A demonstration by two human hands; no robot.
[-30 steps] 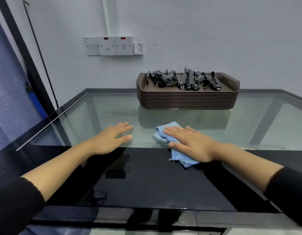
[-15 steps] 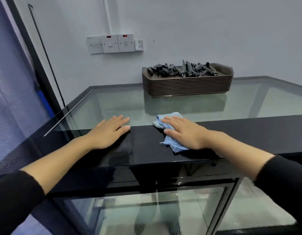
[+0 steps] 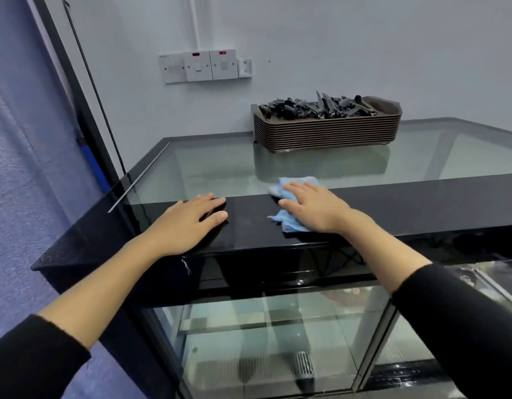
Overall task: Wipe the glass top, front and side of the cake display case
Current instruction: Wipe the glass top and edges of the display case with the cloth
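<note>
Palm down at centre-left, we are resting the left grip (image 3: 188, 223), fingers straight, on the black band (image 3: 249, 226) of the glass top (image 3: 220, 168). At centre, the blue cloth (image 3: 290, 224) is lying pressed under the flat right grip (image 3: 315, 210): soft, light, probably sliding easily over slick, breakable glass.

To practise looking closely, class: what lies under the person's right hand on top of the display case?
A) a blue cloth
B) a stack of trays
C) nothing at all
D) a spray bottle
A: the right hand lies flat on a crumpled blue cloth, whose edges stick out around the fingers on the display case.
</note>
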